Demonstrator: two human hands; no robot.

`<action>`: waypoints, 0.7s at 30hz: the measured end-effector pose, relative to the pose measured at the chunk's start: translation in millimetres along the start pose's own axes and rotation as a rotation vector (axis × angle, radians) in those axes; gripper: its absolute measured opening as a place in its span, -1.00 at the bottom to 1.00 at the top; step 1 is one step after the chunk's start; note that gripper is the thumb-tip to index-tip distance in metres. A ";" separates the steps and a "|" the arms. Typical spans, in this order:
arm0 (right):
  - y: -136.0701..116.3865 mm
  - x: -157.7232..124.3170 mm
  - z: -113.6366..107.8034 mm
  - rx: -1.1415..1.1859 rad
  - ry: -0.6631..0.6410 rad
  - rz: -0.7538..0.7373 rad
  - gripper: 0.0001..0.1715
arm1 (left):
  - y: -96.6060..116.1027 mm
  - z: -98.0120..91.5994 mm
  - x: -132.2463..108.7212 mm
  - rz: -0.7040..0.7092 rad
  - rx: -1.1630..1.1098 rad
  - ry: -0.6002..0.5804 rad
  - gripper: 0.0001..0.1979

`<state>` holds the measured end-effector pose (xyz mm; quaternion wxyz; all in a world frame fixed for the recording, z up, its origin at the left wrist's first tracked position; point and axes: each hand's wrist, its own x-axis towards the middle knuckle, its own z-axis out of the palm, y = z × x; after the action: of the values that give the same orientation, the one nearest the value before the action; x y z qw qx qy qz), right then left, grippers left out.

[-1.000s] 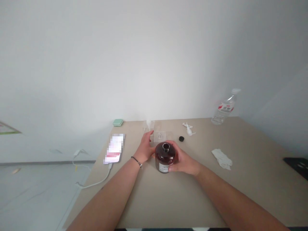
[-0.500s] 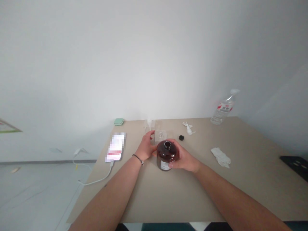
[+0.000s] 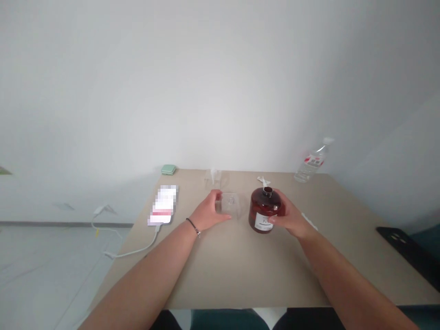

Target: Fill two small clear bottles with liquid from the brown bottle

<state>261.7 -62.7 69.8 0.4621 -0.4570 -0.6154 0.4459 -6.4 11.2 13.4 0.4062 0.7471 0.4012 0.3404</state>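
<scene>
My right hand (image 3: 288,215) is wrapped round the right side of a dark reddish-brown bottle (image 3: 257,204) with a white label and an uncapped mouth. The bottle looks upright; whether its base touches the table I cannot tell. My left hand (image 3: 208,213), with a dark bracelet at the wrist, holds a small clear box (image 3: 231,205) from its left side. Its thumb lies in front and its fingers are behind. The box is just left of the bottle.
On the table (image 3: 220,275), a phone (image 3: 163,205) on a white cable lies left, near a green case (image 3: 168,170). Behind are a clear holder with a white piece (image 3: 213,176) and a crumpled white item (image 3: 263,180). A water bottle (image 3: 311,165) and black phone-like object (image 3: 400,245) are right.
My right hand has carried the brown bottle to the right, away from the box. My left hand has closed round the clear box, which sits slightly nearer. The black cap is now hidden.
</scene>
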 end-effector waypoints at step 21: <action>-42.9 21.4 -15.0 -0.624 -0.274 0.192 -0.25 | 2.9 -0.2 -11.3 0.237 0.005 -0.069 -0.17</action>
<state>266.5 -47.9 117.6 0.1692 -0.5679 -0.7326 0.3349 -10.6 0.3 14.0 0.3747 0.8015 0.2970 0.3591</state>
